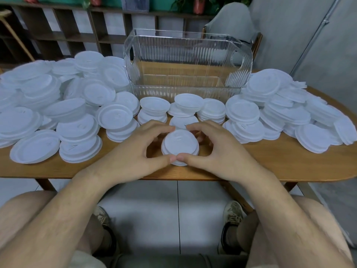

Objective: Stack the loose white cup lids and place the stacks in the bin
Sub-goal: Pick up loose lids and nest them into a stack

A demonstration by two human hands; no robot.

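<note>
— Where's the stack of lids (179,145)?
— On the table (270,165), near its front edge, in front of the clear bin (188,60). The left hand (133,151) and right hand (216,149) grip it, fingers (158,128) curled round its sides, thumbs touching.
— The rest?
— Loose lids (58,105) are heaped on either side of the bin.

Wooden table (270,163), right end rounded, spans scene. Dark open shelf unit (58,35) far left. Grey-covered chair (231,22) far right, behind table. Red plant pot (199,5) along far edge. Pale tiled floor (154,209) near, under table. Metal pipe (316,35) on right wall.
</note>
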